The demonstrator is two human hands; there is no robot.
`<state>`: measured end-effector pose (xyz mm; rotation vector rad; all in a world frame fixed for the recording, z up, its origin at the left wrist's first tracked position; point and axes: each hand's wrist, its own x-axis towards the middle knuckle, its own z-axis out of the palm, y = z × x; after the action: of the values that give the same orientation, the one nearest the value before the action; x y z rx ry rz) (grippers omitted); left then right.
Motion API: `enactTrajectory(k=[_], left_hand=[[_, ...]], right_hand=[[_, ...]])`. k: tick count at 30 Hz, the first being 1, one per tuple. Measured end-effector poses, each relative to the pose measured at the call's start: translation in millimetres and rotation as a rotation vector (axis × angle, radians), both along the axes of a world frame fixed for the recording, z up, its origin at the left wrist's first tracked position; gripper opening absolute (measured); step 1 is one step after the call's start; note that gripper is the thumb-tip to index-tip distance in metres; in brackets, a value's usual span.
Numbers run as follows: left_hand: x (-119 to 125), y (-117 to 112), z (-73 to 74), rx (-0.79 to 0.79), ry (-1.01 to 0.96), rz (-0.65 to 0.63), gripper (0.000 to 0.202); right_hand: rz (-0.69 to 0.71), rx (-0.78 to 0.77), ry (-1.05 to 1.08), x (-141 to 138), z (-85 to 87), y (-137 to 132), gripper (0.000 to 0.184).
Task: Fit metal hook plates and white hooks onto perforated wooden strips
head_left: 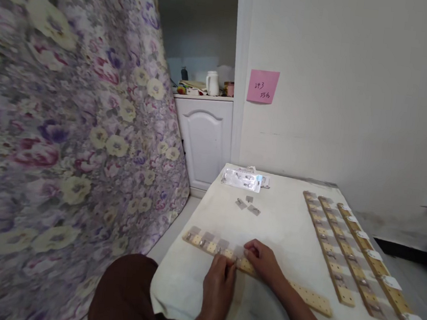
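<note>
A long wooden strip with rows of holes point(309, 297) lies slantwise across the table in front of me. Small clear squares point(210, 236) with metal pieces stand along its left half. My left hand point(219, 284) is closed at the near edge of the strip, fingertips pinched; what they hold is too small to make out. At the far side, my right hand point(262, 260) has thumb and finger pinched at the edge of a clear square point(239, 251) on the strip. The fingers partly hide the metal piece there.
Loose clear squares with metal parts point(253, 209) lie farther back, near a clear blister pack point(241, 179). Three filled wooden strips point(346, 295) line the table's right side, the outermost bearing white cards point(391, 282). A floral curtain point(84, 140) hangs at left.
</note>
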<state>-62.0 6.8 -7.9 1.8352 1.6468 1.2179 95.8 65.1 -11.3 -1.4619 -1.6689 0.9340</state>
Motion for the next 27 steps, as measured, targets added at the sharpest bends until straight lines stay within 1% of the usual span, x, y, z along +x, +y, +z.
enactTrajectory(k=[6, 12, 22, 27], left_hand=[[1, 0, 3.0, -0.009, 0.048, -0.011, 0.014], [0, 1, 1.2, -0.014, 0.056, -0.025, 0.014], [1, 1, 4.4, -0.017, 0.057, -0.03, 0.014], [1, 1, 6.2, -0.02, 0.072, -0.03, 0.014]], right_hand=[[0.017, -0.034, 0.012, -3, 5.2, 6, 0.015], [-0.001, -0.055, 0.007, -8, 9.9, 7, 0.014], [-0.05, -0.078, -0.029, -14, 7.5, 11, 0.014], [-0.056, -0.084, -0.065, -14, 9.0, 11, 0.015]])
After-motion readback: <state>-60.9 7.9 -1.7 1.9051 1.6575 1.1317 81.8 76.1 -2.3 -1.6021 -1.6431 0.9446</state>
